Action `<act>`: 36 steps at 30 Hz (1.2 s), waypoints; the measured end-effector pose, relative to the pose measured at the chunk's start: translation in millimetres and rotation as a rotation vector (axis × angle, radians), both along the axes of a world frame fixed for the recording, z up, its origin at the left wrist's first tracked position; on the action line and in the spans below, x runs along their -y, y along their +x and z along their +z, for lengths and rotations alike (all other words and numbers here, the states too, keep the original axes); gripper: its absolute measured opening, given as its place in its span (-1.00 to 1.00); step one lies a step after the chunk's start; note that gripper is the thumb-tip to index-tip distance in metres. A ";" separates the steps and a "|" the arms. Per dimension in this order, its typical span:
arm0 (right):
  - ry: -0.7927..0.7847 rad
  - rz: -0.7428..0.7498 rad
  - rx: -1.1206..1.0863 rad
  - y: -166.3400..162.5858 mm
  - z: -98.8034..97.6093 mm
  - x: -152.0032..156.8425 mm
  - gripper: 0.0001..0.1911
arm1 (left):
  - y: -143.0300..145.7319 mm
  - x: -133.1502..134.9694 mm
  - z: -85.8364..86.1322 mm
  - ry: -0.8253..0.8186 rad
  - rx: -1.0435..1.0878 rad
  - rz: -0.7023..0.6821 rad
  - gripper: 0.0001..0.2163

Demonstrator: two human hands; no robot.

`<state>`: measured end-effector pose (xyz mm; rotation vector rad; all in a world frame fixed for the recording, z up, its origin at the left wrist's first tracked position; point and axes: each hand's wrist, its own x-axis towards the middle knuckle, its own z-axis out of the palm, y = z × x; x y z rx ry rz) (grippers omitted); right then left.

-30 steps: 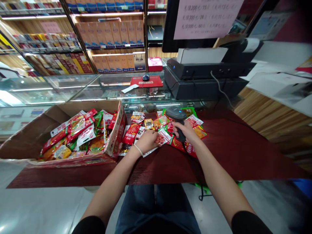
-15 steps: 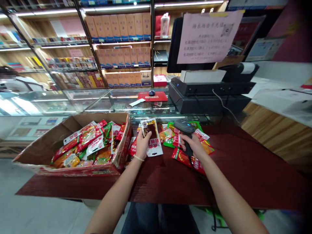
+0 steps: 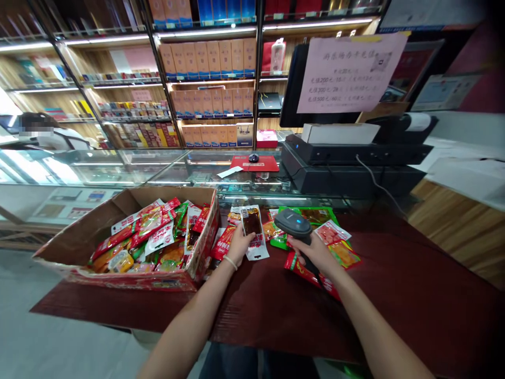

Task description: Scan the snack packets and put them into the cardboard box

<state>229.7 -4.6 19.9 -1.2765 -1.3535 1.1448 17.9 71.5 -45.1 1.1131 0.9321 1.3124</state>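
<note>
My left hand (image 3: 240,246) is closed on the edge of a white snack packet (image 3: 254,231) with a clear window showing dark brown food. In my right hand (image 3: 313,251) is a black barcode scanner (image 3: 294,223), its head turned toward the packet and its cord trailing down. Red, green and clear snack packets (image 3: 333,231) lie around and under the scanner. To the left, an open cardboard box (image 3: 67,247) holds many similar packets (image 3: 152,218). A few red packets (image 3: 224,242) lie between the box and my left hand.
Behind the dark red tabletop (image 3: 394,295) runs a glass display counter (image 3: 165,168). A mouse (image 3: 253,158) rests on a red pad. A monitor with a pink notice (image 3: 351,73) stands above a black cash drawer (image 3: 347,179). Another person (image 3: 55,134) is at far left.
The head view has shifted, so the scene sits lower and slightly right. The scanner has turned, its head now pointing more to the left toward the packet. Both hands keep their holds.
</note>
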 end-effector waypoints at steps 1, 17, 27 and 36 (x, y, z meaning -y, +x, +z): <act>-0.016 0.006 0.020 -1.3 -0.4 0.7 -0.62 | 0.0 -0.8 -1.6 0.001 -0.025 -0.008 -0.60; -0.058 0.067 0.130 -6.6 6.0 6.4 -0.65 | 1.2 1.3 3.8 0.012 -0.096 -0.060 -0.64; 0.003 0.010 -0.013 1.8 6.4 3.5 -0.59 | 1.6 4.3 1.3 0.066 -0.138 -0.036 -0.72; 0.128 -0.064 -0.098 1.2 15.1 4.8 -0.60 | 10.3 20.2 51.2 0.375 -0.417 0.150 -0.77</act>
